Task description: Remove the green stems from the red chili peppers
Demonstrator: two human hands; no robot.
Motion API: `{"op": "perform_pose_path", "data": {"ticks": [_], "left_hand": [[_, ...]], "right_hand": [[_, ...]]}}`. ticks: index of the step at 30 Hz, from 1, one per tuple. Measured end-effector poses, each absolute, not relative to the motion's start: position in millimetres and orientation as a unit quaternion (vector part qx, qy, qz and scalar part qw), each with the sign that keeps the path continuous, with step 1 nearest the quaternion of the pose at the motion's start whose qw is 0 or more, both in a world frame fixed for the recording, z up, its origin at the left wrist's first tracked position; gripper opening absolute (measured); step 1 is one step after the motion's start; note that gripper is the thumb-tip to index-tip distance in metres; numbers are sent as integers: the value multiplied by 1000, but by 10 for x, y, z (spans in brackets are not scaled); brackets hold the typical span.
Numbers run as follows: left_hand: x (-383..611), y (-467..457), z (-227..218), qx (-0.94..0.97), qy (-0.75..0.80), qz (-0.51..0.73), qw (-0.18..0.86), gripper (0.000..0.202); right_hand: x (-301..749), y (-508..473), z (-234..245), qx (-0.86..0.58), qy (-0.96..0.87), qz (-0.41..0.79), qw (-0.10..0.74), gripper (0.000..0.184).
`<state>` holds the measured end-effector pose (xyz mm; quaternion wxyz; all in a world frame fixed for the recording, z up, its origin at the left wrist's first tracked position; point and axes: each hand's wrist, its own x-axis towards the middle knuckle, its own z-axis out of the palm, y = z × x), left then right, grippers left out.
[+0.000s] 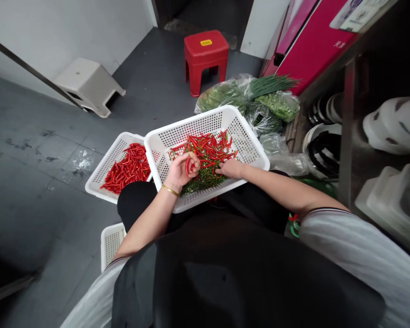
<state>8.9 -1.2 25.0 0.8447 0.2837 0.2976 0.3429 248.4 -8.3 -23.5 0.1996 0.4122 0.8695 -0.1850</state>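
Note:
A white perforated basket [252,142] rests across my lap, with red chili peppers [212,145] and a heap of green stems [205,178] inside. Over its near left part, my left hand [183,171] is curled around a few red chili peppers [188,166], palm turned up. My right hand [230,168] reaches in from the right, its fingers pinched together down at the edge of the peppers and stems. What lies between those fingertips is too small to make out. To the left, a second white basket [94,181] holds a pile of red chili peppers [128,168].
Another white basket [112,243] sits on the floor by my left leg. A red stool [207,54] and a tipped white stool [89,84] stand ahead. Bagged greens [225,93] lie beyond the lap basket. Shelves with white tubs [396,123] line the right side.

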Motion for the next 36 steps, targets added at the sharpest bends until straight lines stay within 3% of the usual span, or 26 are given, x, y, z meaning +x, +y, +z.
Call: {"op": "perform_pose_path", "data": {"ticks": [3,5,8,11,14,16,19,21,24,30,33,36], "left_hand": [[80,18,166,323,356,302,823,31],[109,29,154,379,421,281,775,29],[221,13,138,475,453,242,715,29],[343,-43,106,501,416,206,730,28],[352,-95,77,456,410,186,767,31],[258,-92,68,414,413,203,786,30],[5,-19,82,355,388,292,799,22],[-164,31,102,341,373,338,794,20],[-255,9,94,346,406,328,780,28],[179,-272,-107,277,463,299,787,37],[264,-326,-119,283,444,304,794,39],[158,-326,-18,371,461,268,760,35]], "right_hand": [[2427,-24,-189,402,878,-180,187,25],[2425,39,-61,450,854,-247,87,18],[2397,50,161,489,772,-397,-87,30],[2285,-31,286,482,762,-401,-159,35],[2149,-48,250,535,799,-230,-149,36],[2070,23,151,578,797,-156,-75,39],[1988,184,-22,587,787,-160,105,40],[1991,252,-90,570,786,-174,167,32],[2095,203,-78,590,766,-231,111,21],[2058,-348,66,607,516,-594,-118,33],[1891,-518,116,541,533,-639,-123,35],[1871,-504,212,515,615,-587,-112,40]]}}
